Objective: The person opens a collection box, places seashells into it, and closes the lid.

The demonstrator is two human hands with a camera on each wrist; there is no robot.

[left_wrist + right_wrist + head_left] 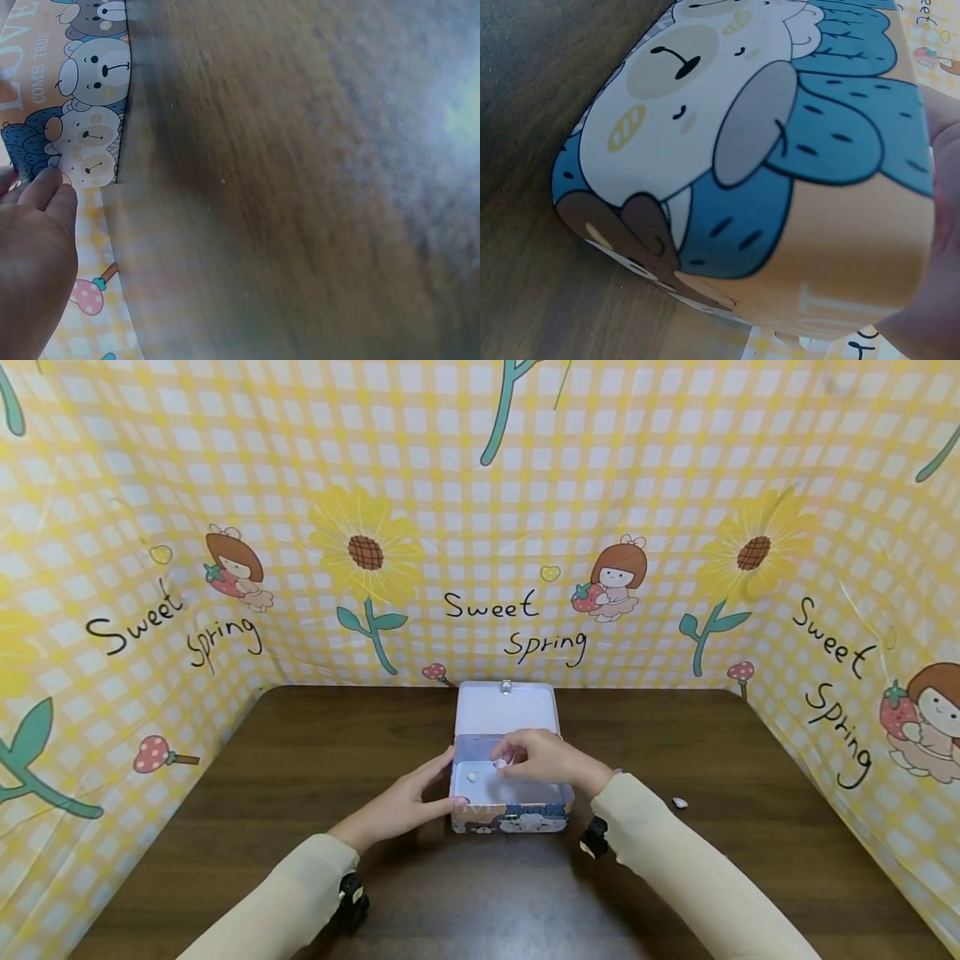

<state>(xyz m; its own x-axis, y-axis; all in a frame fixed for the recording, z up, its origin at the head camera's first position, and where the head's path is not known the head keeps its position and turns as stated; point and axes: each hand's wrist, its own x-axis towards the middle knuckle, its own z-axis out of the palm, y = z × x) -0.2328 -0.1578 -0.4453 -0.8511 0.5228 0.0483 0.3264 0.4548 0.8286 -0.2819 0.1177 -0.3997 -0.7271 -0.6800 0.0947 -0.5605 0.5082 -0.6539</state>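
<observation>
A tin box (512,818) printed with cartoon bears stands on the table with its lid (507,708) raised at the back. Inside it, toward the left, lies a small whitish seashell (472,777). My right hand (543,755) reaches in over the box and pinches a small pale pink seashell (500,764) between thumb and fingers. Against the box's left side rests my left hand (405,803), fingers extended and thumb at the front corner. The left wrist view shows the box's printed front (94,71); the right wrist view has its printed side (817,225) hiding most of the right hand.
On the dark wooden table (322,735), right of the box, lies another small seashell (680,803). A bit of something pale (618,770) shows just behind my right wrist. A yellow checked cloth (480,527) with flowers and lettering surrounds the table's back and sides.
</observation>
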